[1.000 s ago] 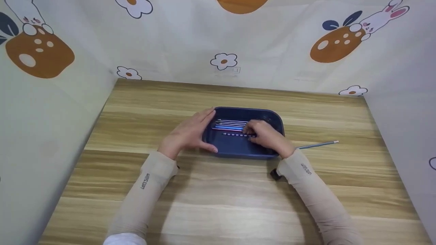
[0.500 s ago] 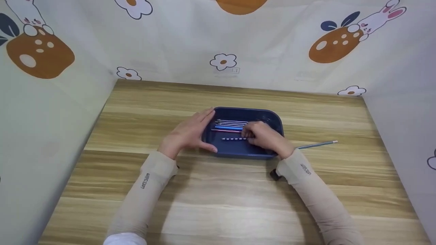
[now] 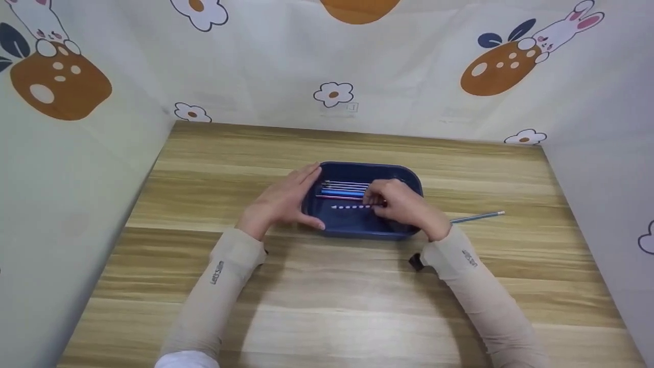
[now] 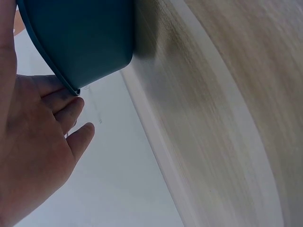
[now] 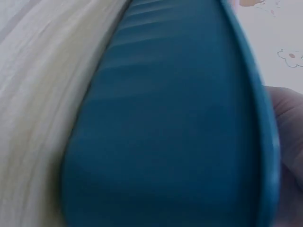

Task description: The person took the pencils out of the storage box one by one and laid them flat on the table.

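A dark blue rectangular tray (image 3: 357, 227) with rounded corners sits on the table. My left hand (image 3: 281, 202) rests against its left end, fingers along the rim and thumb at the front corner; in the left wrist view the fingertips touch the rim of the tray (image 4: 90, 38). Inside, my right hand (image 3: 401, 202) pinches a dark pencil with white spots (image 3: 348, 207), its tip pointing left. Behind it several pencils (image 3: 345, 193) lie side by side, their right ends hidden by that hand. The right wrist view shows mostly the tray's outer wall (image 5: 175, 123).
One grey-blue pencil (image 3: 479, 217) lies on the wooden table (image 3: 337, 306) to the tray's right, its near end partly behind the right wrist. Pale printed sheets (image 3: 265, 66) with flowers and rabbits stand around the back and sides.
The spotted pencil has shifted slightly towards the front of the tray. A red spot now shows at my right fingers, and the right forearm has swung a little rightwards. My left hand stays put.
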`<act>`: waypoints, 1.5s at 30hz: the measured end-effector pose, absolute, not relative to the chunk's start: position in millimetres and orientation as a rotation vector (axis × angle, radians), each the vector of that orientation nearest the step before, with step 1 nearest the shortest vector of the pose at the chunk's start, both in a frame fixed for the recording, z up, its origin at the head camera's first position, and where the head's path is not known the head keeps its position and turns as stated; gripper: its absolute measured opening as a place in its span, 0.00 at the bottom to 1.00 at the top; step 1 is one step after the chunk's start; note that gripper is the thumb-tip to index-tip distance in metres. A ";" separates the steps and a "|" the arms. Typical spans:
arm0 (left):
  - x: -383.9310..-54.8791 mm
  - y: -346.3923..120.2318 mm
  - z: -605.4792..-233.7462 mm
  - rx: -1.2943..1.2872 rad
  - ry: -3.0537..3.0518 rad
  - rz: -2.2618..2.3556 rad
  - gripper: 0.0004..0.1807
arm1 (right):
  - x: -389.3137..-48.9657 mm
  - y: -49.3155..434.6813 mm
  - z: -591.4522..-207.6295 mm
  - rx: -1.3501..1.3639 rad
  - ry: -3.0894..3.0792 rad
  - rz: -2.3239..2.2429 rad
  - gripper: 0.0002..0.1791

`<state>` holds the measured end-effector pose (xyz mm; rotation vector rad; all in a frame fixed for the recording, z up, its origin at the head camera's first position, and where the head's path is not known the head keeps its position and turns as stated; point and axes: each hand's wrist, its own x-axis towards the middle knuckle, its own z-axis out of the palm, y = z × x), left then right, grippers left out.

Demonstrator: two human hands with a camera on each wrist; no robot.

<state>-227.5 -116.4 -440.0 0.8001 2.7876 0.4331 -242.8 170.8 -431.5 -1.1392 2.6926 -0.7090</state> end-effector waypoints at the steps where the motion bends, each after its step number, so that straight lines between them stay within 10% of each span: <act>1: -227.7 -116.6 -440.2 0.804 2.789 0.426 0.73 | -241.6 171.3 -429.6 -1.147 2.693 -0.712 0.08; 45: -228.1 -116.3 -439.8 0.836 2.803 0.443 0.71 | -207.9 243.1 -389.4 -1.178 2.794 -0.826 0.13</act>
